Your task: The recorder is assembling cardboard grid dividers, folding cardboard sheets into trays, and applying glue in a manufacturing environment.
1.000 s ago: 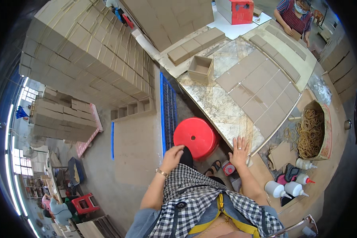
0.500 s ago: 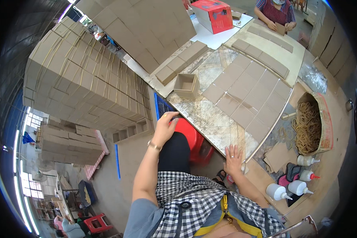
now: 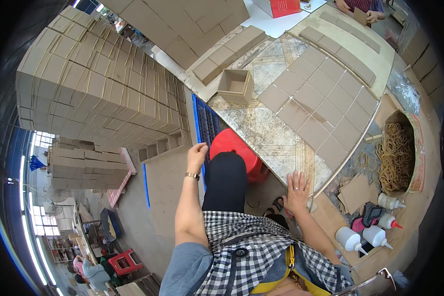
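Note:
My left hand (image 3: 197, 155) is raised beside the red stool (image 3: 236, 150), its fingers curled together and nothing visible in them. Spread flat, my right hand (image 3: 296, 193) rests on the near corner of the patterned tabletop (image 3: 264, 133). A small open-topped brown board box (image 3: 235, 89) sits at the table's left edge, beyond both hands. To its right, flat brown board pieces (image 3: 338, 93) lie side by side in a grid, with white lines along some of their seams.
Tall stacks of brown boxes (image 3: 93, 84) bound with yellow bands stand at the left. On the right are a sack of rubber bands (image 3: 397, 153), several white squeeze bottles (image 3: 349, 238) and loose board pieces (image 3: 356, 192). Another person's hands (image 3: 372, 16) hold a board piece at the far side.
My left hand has drawn back from the table edge, and its fingers have curled in. My right hand stays flat on the corner. The whole view has shifted slightly.

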`<state>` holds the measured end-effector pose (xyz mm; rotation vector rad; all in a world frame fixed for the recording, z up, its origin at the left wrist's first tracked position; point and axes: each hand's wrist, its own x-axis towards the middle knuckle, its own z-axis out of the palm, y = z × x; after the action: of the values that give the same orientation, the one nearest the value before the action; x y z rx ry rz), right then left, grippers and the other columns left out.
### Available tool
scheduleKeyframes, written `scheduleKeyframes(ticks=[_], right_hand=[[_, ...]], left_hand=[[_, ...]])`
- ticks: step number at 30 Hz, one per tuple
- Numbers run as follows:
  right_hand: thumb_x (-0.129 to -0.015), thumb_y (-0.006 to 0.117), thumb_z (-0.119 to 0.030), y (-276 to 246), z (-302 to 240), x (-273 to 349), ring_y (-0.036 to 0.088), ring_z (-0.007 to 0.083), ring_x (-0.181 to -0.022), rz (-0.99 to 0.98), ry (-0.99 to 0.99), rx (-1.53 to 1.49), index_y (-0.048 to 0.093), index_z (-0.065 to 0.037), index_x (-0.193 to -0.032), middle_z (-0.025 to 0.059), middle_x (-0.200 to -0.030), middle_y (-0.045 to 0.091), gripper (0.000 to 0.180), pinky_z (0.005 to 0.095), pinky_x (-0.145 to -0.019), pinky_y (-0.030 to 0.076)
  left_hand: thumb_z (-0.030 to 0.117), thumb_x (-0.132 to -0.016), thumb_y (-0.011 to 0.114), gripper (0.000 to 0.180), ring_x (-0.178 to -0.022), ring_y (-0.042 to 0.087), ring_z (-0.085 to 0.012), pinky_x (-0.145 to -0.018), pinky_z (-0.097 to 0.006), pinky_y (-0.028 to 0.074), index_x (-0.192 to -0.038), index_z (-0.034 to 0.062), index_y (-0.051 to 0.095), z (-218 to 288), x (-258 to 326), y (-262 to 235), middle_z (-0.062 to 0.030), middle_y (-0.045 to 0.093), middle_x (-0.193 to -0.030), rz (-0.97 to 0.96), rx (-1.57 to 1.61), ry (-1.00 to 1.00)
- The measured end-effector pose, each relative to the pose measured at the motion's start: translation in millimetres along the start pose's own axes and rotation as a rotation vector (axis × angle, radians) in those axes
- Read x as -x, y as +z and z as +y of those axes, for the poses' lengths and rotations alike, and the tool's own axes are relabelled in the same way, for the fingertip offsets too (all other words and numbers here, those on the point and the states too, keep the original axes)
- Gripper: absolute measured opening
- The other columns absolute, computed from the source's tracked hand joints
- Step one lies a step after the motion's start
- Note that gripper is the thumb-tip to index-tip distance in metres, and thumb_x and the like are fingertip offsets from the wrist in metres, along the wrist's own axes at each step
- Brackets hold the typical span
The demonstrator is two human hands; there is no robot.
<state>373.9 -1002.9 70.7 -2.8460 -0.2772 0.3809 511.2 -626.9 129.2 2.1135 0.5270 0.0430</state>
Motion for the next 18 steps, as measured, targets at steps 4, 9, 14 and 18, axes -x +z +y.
scheduleKeyframes(ticks=[4, 9, 14, 18], right_hand=[[-0.069, 0.070, -0.031, -5, -1, 0, 0.009, 0.0380, -0.139, 0.010, -0.012, -0.052, 0.022, -0.008, -0.144, 0.0173, -0.150, 0.016, 0.092, 0.0599, -0.108, 0.008], [-0.068, 0.071, -0.032, -1, 2, 4, 0.012, 0.0377, -0.139, 0.089, -0.016, -0.047, 0.026, -0.008, -0.142, 0.0173, -0.149, 0.020, 0.090, 0.0599, -0.108, 0.009], [-0.068, 0.071, -0.033, 3, 6, 6, 0.016, 0.0373, -0.138, 0.133, -0.029, -0.086, 0.028, -0.009, -0.141, 0.0167, -0.148, 0.022, 0.088, 0.0599, -0.108, 0.010], [-0.068, 0.071, -0.034, 5, 4, 3, 0.018, 0.0371, -0.137, 0.183, -0.027, -0.099, 0.032, -0.009, -0.140, 0.0169, -0.147, 0.025, 0.086, 0.0598, -0.108, 0.011]], left_hand=[[0.013, -0.085, 0.062, 0.020, -0.066, 0.050, -0.0045, -0.058, -0.021, 0.039, -0.103, 0.0041, 0.066, 26, 10, -43, 0.0019, 0.064, -0.084, 0.097, 0.159, 0.004], [0.012, -0.085, 0.061, 0.023, -0.082, 0.057, -0.0094, -0.074, -0.024, 0.045, -0.105, 0.0002, 0.064, 85, 49, -53, -0.0027, 0.065, -0.090, 0.063, 0.012, 0.162], [0.014, -0.083, 0.062, 0.023, -0.086, 0.062, -0.0160, -0.078, -0.028, 0.048, -0.102, 0.0022, 0.066, 58, 67, -17, -0.0090, 0.067, -0.093, -0.071, -0.274, 0.365], [0.021, -0.079, 0.059, 0.024, -0.095, 0.060, -0.0306, -0.086, -0.040, 0.046, -0.095, 0.0065, 0.069, 45, 46, 38, -0.0134, 0.066, -0.097, -0.419, -0.725, 0.552]])
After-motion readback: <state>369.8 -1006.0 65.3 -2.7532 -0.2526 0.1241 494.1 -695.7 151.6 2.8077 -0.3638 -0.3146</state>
